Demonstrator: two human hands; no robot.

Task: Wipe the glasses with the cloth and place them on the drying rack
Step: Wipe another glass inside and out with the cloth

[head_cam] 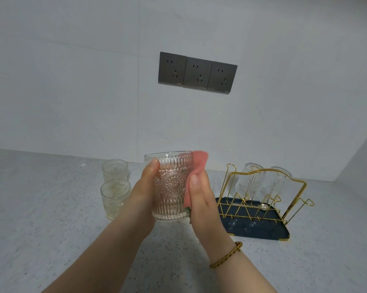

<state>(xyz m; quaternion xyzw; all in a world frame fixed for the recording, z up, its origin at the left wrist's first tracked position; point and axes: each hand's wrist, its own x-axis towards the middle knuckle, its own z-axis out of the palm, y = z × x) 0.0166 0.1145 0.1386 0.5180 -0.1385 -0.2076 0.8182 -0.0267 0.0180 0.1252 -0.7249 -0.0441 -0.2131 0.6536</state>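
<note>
Now my left hand (143, 187) grips the embossed glass (171, 187) upright; my right hand (201, 195) pinches the pink cloth (194, 166) against its side.

The glass (171, 187) is between the left hand (144, 187) and right hand (201, 199), with the cloth (196, 166) on its right side. Left of them a near glass (114, 199) stands before a far glass (114, 169). To the right, the drying rack (252, 229) carries two upturned glasses (249, 182).

A pale grey-white wall (72, 81) with faint tile seams rose behind a light-grey speckled stone countertop (40, 229), under soft, even light. Three dark grey power sockets (197, 72) sat side by side on that wall, edges touching. At the far right a side wall (364, 157) met it in a corner.
</note>
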